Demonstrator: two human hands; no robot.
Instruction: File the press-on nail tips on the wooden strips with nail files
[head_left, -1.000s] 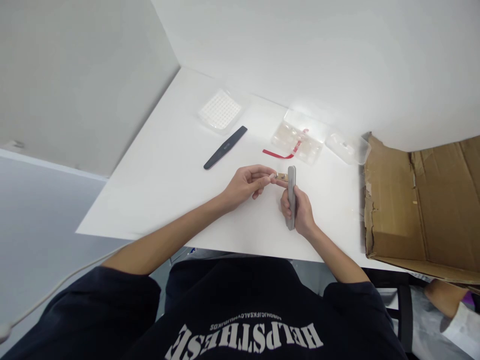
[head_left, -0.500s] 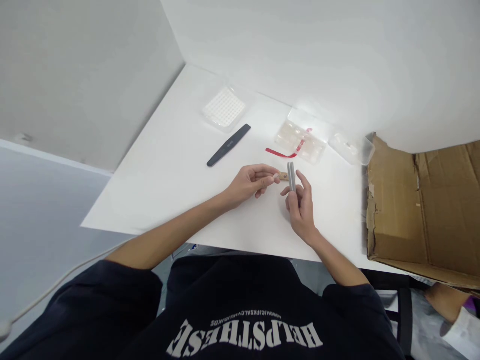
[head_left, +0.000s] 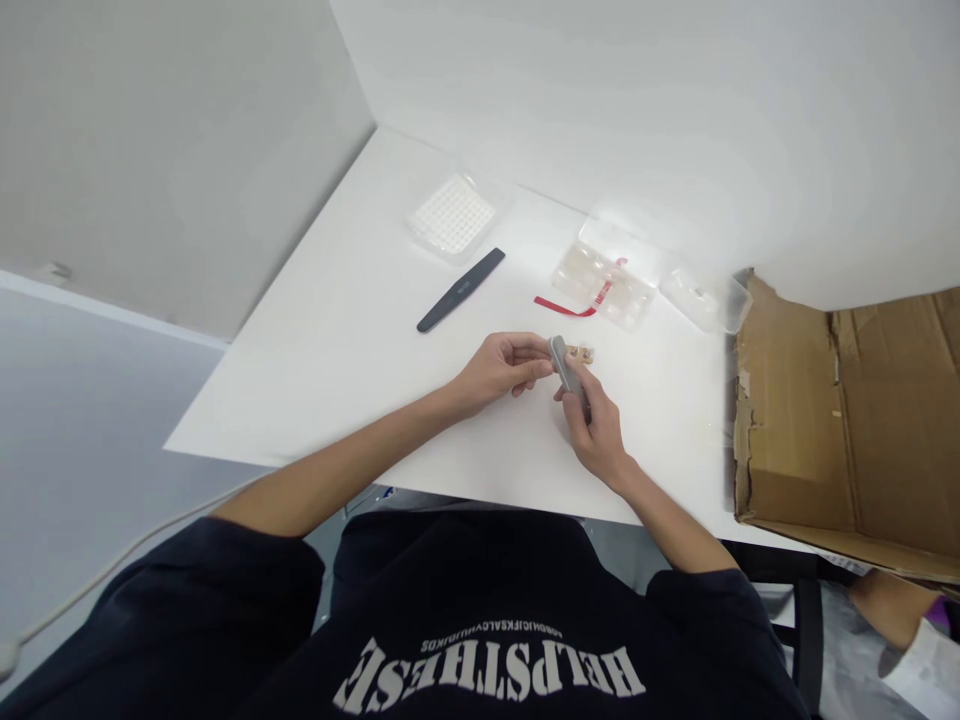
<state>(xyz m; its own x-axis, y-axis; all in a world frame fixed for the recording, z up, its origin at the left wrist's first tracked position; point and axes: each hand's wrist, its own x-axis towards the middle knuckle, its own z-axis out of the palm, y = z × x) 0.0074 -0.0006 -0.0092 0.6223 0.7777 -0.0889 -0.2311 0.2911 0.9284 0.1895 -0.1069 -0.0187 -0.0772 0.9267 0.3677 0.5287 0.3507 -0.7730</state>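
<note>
My left hand [head_left: 499,368] is closed in a pinch on a small tan piece [head_left: 580,354] that sticks out to the right of its fingertips, above the white table [head_left: 360,350]. My right hand [head_left: 596,430] grips a grey buffer block [head_left: 564,368], tilted up to the left, with its upper end lying against the small piece and my left fingertips. Both hands meet near the middle of the table.
A black nail file [head_left: 460,290] lies to the upper left. Behind it sits a clear tray with a white grid [head_left: 453,215]. A clear compartment box [head_left: 601,283] with a red strip [head_left: 559,305] and a small clear tub [head_left: 705,297] stand further back. An open cardboard box [head_left: 847,420] fills the right side.
The grey block went from upright beside the small piece to tilted left across it. My right hand shifted slightly left; my left hand stayed in place.
</note>
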